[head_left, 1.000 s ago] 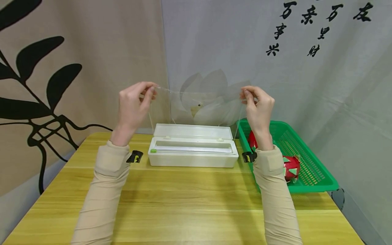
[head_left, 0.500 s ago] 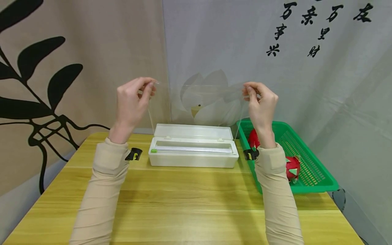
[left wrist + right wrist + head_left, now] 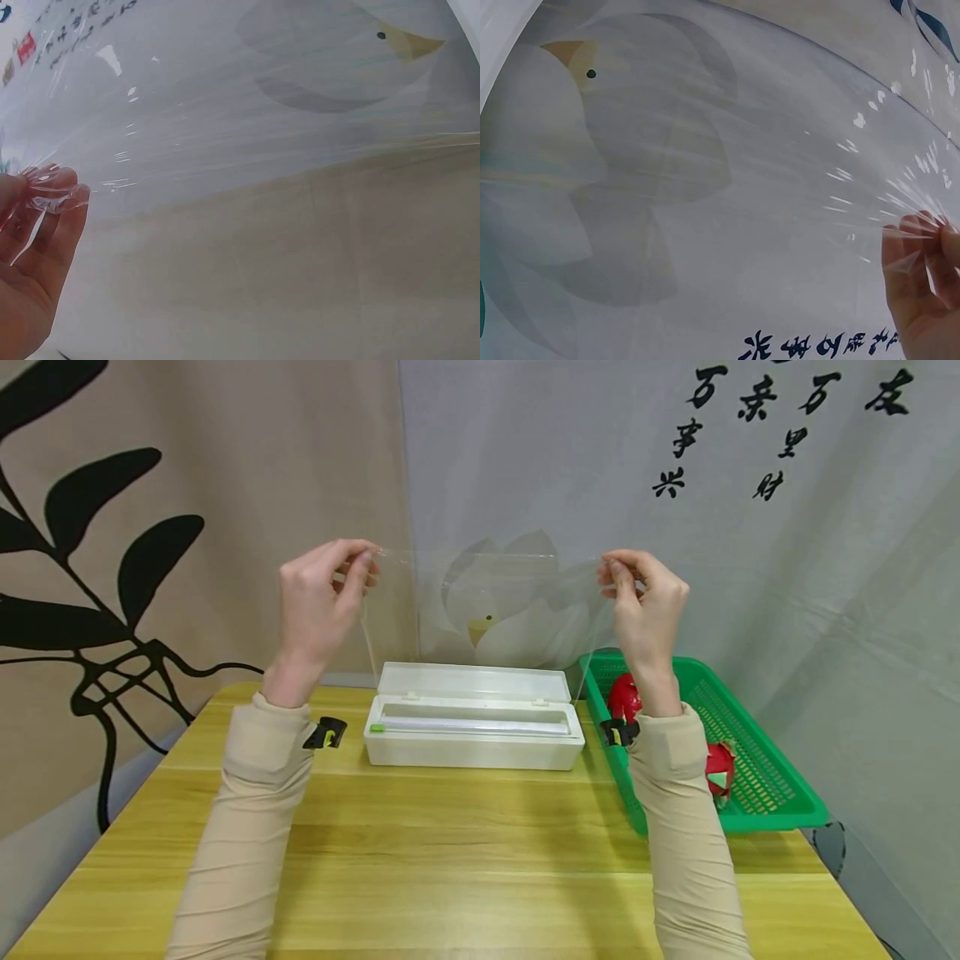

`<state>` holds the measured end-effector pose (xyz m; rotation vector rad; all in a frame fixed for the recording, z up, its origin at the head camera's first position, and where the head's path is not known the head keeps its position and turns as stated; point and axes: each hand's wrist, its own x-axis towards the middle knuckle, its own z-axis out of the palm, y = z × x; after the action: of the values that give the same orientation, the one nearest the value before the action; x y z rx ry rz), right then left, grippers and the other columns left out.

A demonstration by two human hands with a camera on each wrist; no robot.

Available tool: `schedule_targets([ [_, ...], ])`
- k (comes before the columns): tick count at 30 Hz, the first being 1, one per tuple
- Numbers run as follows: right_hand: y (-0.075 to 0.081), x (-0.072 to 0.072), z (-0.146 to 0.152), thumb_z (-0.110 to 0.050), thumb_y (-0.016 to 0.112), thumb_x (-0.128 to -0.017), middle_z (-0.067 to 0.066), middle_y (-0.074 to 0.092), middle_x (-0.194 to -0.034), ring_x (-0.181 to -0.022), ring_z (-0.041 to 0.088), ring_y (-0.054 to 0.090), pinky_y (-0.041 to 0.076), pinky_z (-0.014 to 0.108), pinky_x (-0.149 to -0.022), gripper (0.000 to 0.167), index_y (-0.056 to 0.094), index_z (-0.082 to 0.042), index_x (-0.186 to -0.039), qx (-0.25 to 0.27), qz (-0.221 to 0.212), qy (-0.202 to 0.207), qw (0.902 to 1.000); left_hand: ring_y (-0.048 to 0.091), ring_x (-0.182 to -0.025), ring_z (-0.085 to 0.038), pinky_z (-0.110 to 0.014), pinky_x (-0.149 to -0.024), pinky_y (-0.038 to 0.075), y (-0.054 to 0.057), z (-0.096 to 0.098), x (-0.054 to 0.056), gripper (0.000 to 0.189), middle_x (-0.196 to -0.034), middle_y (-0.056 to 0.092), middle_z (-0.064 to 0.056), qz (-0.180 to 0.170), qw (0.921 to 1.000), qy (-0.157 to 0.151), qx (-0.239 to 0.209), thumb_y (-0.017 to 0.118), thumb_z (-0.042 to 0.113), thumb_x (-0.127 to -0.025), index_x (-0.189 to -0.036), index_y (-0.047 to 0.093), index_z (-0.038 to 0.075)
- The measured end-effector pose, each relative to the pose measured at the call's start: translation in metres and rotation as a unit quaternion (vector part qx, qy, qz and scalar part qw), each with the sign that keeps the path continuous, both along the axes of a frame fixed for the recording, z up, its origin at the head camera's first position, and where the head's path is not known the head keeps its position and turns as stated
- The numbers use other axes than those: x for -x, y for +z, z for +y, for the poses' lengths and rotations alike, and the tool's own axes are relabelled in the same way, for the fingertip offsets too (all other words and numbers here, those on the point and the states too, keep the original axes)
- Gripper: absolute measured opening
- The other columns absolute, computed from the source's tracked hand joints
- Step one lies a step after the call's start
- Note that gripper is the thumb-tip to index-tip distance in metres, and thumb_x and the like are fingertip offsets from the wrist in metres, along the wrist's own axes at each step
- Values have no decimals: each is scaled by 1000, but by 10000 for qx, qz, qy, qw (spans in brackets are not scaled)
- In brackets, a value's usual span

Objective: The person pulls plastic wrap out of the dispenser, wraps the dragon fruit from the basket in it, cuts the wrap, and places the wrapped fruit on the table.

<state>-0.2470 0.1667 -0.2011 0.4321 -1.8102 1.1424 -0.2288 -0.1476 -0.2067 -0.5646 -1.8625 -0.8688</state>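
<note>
Between the two raised hands stretches a clear sheet of plastic wrap [image 3: 487, 602], coming up from a white wrap dispenser box [image 3: 472, 753] on the table. My left hand [image 3: 322, 602] pinches one upper corner between thumb and fingers; in the left wrist view, creases fan out from the pinched film [image 3: 112, 157]. The other upper corner is pinched by my right hand [image 3: 648, 610], and the right wrist view shows bright wrinkles in the film [image 3: 855, 187] there. The dispenser's lid [image 3: 472, 682] is tipped back, and a green slider [image 3: 377, 728] sits at the left of its front bar.
A green plastic basket [image 3: 772, 814] stands at the right of the wooden table [image 3: 450, 877], partly behind my right arm. Inside it are a red object [image 3: 624, 697] and a red-and-green one [image 3: 720, 770]. A printed curtain [image 3: 825, 577] hangs behind the table.
Both hands have risen and moved slightly apart, drawing the plastic wrap higher above the dispenser. The box has stayed in place.
</note>
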Motion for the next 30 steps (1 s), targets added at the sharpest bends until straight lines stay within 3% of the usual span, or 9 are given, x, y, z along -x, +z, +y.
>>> schedule_targets([
  [22,9,-10,1,-11,58,-94,20,70,-86,-70,0,61,55,14,-67,22,70,7,-95,47,237,174,9996,67,-67,-31,4,-60,38,10,-2,-9,16,-81,70,-23,188,9998,-9,-31,59,2,-92,-94,68,-10],
  [25,7,-15,4,-11,58,-93,14,70,-85,-71,2,63,55,15,-68,21,70,6,-95,64,173,261,9995,66,-65,-27,5,-62,38,9,-6,-14,17,-80,70,-22,237,9995,-34,208,59,4,-92,-96,69,-8],
  [30,4,-32,16,-8,60,-92,-9,68,-81,-70,4,65,56,16,-67,18,70,6,-95,-28,-50,545,9985,66,-64,-25,4,-64,40,8,-10,-31,17,-78,72,-18,149,9989,-120,437,63,7,-89,-99,69,-6],
])
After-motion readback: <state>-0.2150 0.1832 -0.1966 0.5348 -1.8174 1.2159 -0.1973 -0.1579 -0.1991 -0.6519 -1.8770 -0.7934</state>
